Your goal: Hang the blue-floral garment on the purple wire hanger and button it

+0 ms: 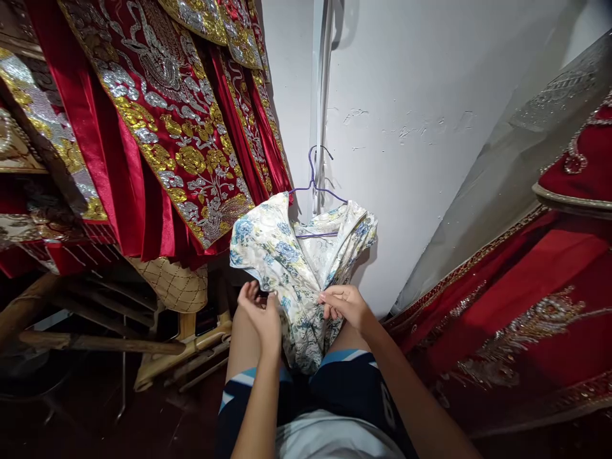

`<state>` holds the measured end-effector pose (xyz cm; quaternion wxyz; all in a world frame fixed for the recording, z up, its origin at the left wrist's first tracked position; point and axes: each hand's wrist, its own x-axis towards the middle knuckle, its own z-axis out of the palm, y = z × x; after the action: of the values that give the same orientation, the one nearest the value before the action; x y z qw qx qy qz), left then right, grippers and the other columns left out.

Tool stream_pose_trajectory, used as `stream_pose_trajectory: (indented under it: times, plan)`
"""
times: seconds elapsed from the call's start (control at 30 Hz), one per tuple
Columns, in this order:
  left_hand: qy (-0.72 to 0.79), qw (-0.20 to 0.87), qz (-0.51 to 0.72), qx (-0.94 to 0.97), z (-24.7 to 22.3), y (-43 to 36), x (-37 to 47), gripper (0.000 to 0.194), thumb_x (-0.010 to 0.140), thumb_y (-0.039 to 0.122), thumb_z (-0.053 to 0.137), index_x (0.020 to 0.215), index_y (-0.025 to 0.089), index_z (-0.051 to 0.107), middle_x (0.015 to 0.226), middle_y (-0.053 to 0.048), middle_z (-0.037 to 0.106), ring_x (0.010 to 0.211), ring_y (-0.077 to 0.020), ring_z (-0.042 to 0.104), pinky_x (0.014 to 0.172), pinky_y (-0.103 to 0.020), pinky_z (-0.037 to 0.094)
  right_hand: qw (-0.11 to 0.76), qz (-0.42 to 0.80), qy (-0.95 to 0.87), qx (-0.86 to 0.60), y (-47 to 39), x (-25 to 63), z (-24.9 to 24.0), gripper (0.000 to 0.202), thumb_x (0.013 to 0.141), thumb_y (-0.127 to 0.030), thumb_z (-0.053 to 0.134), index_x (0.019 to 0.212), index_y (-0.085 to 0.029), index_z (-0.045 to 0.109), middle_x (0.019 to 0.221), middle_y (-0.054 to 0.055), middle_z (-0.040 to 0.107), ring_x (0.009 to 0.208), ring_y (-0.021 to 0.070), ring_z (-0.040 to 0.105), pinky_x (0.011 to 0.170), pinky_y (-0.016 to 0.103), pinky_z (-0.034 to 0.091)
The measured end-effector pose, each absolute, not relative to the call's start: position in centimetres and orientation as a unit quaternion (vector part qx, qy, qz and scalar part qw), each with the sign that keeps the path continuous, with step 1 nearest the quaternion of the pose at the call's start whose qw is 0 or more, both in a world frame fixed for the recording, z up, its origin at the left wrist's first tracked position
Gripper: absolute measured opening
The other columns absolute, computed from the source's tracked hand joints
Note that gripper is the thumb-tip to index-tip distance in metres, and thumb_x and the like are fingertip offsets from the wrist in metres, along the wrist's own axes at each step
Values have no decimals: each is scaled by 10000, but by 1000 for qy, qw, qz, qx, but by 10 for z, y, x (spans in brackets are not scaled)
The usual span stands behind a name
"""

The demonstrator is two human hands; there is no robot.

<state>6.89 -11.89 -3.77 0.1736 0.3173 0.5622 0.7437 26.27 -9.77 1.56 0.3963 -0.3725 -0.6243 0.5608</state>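
The floral top (301,280), at centre, was pinched by the right hand (347,304); the left hand (264,315) was held loosely open. A sequined costume (179,127) was hung at ten o'clock, beaded cloth (507,319) at four.

Purple hanger (312,185) just above centre, at 12 o'clock, carries the floral garment (287,252): both shoulders draped over its arms, crossbar showing through the open neckline. Hook stands against a pale wall (406,83); what it catches on, if anything, cannot be told. Dark, reddish-brown floor (165,417) between 7 and 8 o'clock. A bamboo frame (191,350) toward 8 o'clock, its lower parts lost in shadow.
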Motion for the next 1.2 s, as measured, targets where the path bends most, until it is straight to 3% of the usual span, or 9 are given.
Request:
stream_pose_trajectory:
  times: [0.07,0.1,0.2,0.33,0.5,0.73,0.9,1.07,1.2]
  plan:
    - [563,47,738,369,-43,-122,84,548,841,283,660,1343,210,450,1385,-147,479,1314,-273,457,1109,-418,358,398,574,-605,-383,-98,261,18,385,796,-535,686,769,-157,751,549,34,670,424,102,453,439,238,330]
    - [553,40,717,422,-45,-125,92,518,855,288,653,1329,209,461,1362,-145,489,1291,-270,471,1093,-407,370,395,580,-600,-385,-98,259,19,388,786,-535,692,773,-153,752,551,36,674,419,95,448,435,233,324]
    - [506,132,641,561,-47,-132,114,364,885,282,612,1234,208,535,1215,-116,588,1166,-253,559,1003,-374,432,391,593,-598,-373,-98,252,24,373,755,-514,712,760,-142,745,538,28,672,398,76,428,421,217,302]
    - [489,181,637,568,-45,-133,128,111,931,261,514,963,194,596,923,-59,637,904,-211,614,824,-312,465,361,610,-615,-344,-97,247,33,348,752,-481,713,718,-135,728,508,21,655,374,67,427,401,206,303]
    - [485,140,604,616,-48,-125,123,124,947,245,488,860,198,562,820,-39,578,808,-192,573,753,-286,432,432,596,-579,-350,-66,252,67,311,736,-433,758,715,-124,730,518,16,637,387,51,433,355,170,262]
    - [491,170,564,642,-74,-127,121,128,943,250,477,833,207,524,804,-43,553,783,-195,566,720,-286,434,537,612,-479,-328,-5,239,150,125,802,-159,665,695,-101,694,509,-20,571,374,12,372,328,140,237]
    - [508,207,556,625,-88,-137,116,155,945,295,508,827,200,539,774,-29,560,773,-190,571,729,-286,439,554,569,-521,-314,-11,227,167,161,832,-205,626,713,-110,680,499,-11,581,379,31,406,344,147,248]
    - [461,208,595,624,-30,-122,108,219,993,317,465,1089,193,619,1021,-93,649,961,-210,614,839,-314,472,565,514,-573,-296,-32,236,147,194,813,-315,638,738,-143,685,507,1,597,399,65,442,378,176,300]
    - [398,56,642,653,65,-89,102,308,1018,306,432,1269,219,586,1081,-94,637,973,-198,595,870,-325,458,594,479,-571,-302,-36,246,140,205,793,-345,630,687,-170,640,487,-9,564,404,78,434,392,193,306]
